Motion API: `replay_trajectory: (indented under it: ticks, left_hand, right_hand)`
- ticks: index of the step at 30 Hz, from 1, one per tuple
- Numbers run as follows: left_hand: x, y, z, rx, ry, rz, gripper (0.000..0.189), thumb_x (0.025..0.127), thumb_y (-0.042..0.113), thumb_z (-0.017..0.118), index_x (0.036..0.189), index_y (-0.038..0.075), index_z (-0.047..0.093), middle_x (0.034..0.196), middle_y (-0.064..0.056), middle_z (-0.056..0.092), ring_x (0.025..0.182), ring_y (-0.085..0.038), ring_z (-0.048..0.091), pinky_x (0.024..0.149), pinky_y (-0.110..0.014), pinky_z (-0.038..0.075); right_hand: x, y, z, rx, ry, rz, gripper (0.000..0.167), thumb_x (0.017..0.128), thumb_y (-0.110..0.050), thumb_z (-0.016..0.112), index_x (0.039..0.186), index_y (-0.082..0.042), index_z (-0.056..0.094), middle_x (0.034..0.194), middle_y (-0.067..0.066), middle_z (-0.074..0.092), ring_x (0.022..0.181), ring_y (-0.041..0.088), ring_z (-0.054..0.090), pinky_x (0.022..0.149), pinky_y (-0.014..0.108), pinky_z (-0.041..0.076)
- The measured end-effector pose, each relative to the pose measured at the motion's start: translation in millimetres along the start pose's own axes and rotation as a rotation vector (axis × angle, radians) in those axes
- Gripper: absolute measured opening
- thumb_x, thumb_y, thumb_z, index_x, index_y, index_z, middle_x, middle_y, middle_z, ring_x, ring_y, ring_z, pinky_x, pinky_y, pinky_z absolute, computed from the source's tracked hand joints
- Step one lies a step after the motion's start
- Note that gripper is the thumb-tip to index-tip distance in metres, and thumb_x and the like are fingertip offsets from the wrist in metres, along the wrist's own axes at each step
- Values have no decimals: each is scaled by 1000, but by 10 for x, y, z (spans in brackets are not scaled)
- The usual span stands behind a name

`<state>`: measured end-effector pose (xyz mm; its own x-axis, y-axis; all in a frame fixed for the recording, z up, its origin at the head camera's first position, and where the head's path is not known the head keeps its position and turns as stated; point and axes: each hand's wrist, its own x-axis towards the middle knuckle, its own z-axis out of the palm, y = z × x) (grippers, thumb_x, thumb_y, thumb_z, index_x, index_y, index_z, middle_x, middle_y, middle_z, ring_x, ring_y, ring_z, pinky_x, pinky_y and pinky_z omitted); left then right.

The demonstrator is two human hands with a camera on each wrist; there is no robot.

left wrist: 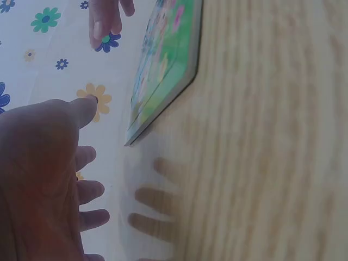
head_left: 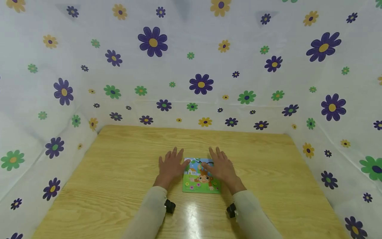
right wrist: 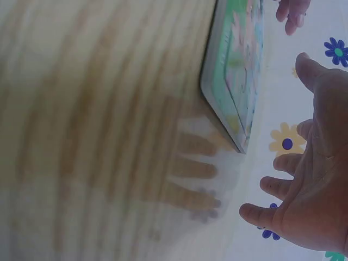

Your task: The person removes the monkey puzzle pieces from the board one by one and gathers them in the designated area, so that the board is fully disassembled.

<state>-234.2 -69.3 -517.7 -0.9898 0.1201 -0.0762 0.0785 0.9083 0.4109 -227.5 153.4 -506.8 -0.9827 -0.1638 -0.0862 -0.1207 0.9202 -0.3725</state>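
Observation:
A flat square picture puzzle board (head_left: pixel 198 186) with a monkey, a house and flowers on it lies on the wooden table. To its left is my left hand (head_left: pixel 171 167), fingers spread, the thumb by the board's upper left corner. My right hand (head_left: pixel 222 169) is over the board's right edge, fingers also spread. In the left wrist view, the left hand (left wrist: pixel 38 179) is raised off the table, with its shadow beside the board (left wrist: pixel 168 70). The right wrist view has the right hand (right wrist: pixel 321 168) likewise held above the surface, apart from the board (right wrist: pixel 231 76). Neither hand holds anything.
The wooden table (head_left: pixel 125 156) carries the board near its middle. A white cloth with printed flowers (head_left: pixel 179 66) hangs behind the table and along both sides. Each sleeve has a small black device at the wrist, such as the left one (head_left: pixel 170 206).

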Motion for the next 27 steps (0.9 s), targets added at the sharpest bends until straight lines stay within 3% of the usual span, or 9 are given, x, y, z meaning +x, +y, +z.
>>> replay_trajectory:
  ticks: [9,15,22,27]
  left_hand:
    - [-19,-17,102,46,-36,51,66,96,60,42,152,28,32,161,-3,23,145,-34,26,111,-66,17]
    - [-58,-3,113,87,-16,88,63,94,59,49,147,27,42,159,-4,30,141,-34,32,104,-63,27]
    - [-66,23,124,124,24,115,65,89,61,55,144,26,47,154,-5,37,136,-35,36,98,-62,34]
    - [-65,43,133,100,55,110,62,87,58,61,139,24,53,144,-5,46,129,-32,41,94,-58,35]
  right_hand:
    - [-57,-49,98,-42,-44,-10,80,93,-61,47,157,-23,15,162,15,12,147,43,18,110,68,20]
    - [-81,-68,152,-72,-44,-47,75,95,-59,46,156,-22,21,161,17,17,146,42,21,112,64,22]
    - [-116,-92,173,-134,-79,-129,72,96,-58,44,154,-18,27,159,20,22,148,37,20,120,49,15]
    - [-144,-112,181,-162,-93,-141,74,95,-62,43,153,-18,30,158,21,23,147,40,20,120,49,17]
